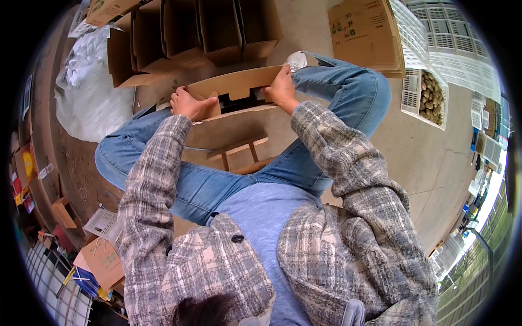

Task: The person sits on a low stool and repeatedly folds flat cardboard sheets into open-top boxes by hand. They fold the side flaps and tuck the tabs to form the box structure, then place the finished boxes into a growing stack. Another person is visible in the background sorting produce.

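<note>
Head view: an open box (225, 127) sits between the person's knees, straight ahead of the torso, its long axis running left to right with the right end slightly farther away. The relation that matters most is that this long axis spans the gap between the two hands, so neither is nearer: each is already touching its own end. The left hand (190, 103) is closed over the left end, fingers on the outer side and thumb stretched inward against a short flap (211, 107). The right hand (282, 88) grips the far right corner, fingertips up on the edge of the long far flap (228, 81), thumb pointing inward over the dark opening. The box therefore lies to the right of the left hand and to the left of the right hand, its near wall toward the body. The far flap stands raised, with a cut-out near its middle; the inside is too dark to read. Just below the box are the wooden bars of a stool (253, 152), framed by the jeans (348, 89). Beyond, a row of open cartons (217, 27) stands on the floor (429, 157), with a white sack (92, 103) to the left. To the right are flattened cardboard (367, 41) and a white crate (411, 89) holding brown oval produce (431, 98).
</note>
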`<move>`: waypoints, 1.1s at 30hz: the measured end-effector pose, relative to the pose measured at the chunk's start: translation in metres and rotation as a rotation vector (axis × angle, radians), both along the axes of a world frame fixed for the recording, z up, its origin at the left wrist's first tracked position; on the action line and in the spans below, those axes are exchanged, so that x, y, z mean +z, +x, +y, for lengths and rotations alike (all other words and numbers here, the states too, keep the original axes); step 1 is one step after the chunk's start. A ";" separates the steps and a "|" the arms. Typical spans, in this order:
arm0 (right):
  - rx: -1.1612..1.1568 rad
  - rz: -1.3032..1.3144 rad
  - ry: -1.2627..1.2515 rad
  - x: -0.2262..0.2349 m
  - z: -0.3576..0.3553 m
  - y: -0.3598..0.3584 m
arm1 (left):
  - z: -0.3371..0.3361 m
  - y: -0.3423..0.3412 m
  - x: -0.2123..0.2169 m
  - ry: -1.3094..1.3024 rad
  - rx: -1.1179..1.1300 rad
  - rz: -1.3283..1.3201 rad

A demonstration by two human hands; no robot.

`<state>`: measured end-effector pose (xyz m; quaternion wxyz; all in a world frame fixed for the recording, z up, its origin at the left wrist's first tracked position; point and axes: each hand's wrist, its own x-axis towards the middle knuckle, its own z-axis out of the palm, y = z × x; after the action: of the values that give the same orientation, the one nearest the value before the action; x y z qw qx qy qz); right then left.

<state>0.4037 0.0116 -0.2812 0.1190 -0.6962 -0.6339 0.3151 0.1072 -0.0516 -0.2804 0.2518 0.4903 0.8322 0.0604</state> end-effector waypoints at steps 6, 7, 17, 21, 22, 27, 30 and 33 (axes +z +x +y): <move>-0.022 -0.040 -0.012 -0.002 -0.005 -0.004 | 0.010 0.001 -0.022 -0.171 0.166 -0.372; -0.021 -0.016 -0.007 -0.003 -0.005 -0.003 | 0.010 0.001 -0.023 -0.146 0.178 -0.377; 0.036 0.014 -0.022 -0.010 0.006 -0.001 | 0.013 -0.017 -0.039 -0.125 0.193 -0.655; 0.157 -0.100 -0.212 -0.008 0.033 0.017 | 0.017 -0.035 -0.057 -0.234 0.108 -0.735; 0.251 -0.131 -0.155 0.005 0.038 0.022 | 0.020 -0.032 -0.057 -0.232 0.142 -0.763; 0.811 -0.020 -0.202 0.116 0.025 0.051 | 0.008 -0.039 -0.065 -0.205 0.222 -0.656; 0.806 -0.017 -0.295 0.115 -0.002 0.060 | 0.016 -0.014 -0.023 -0.171 0.205 -0.271; 0.524 0.102 -0.312 0.088 -0.009 0.045 | 0.014 -0.010 0.005 -0.067 0.094 -0.256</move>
<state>0.4489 0.0025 -0.1934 -0.0431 -0.5021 -0.7291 0.4630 0.0968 -0.0378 -0.2752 0.3691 0.4302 0.8169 0.1063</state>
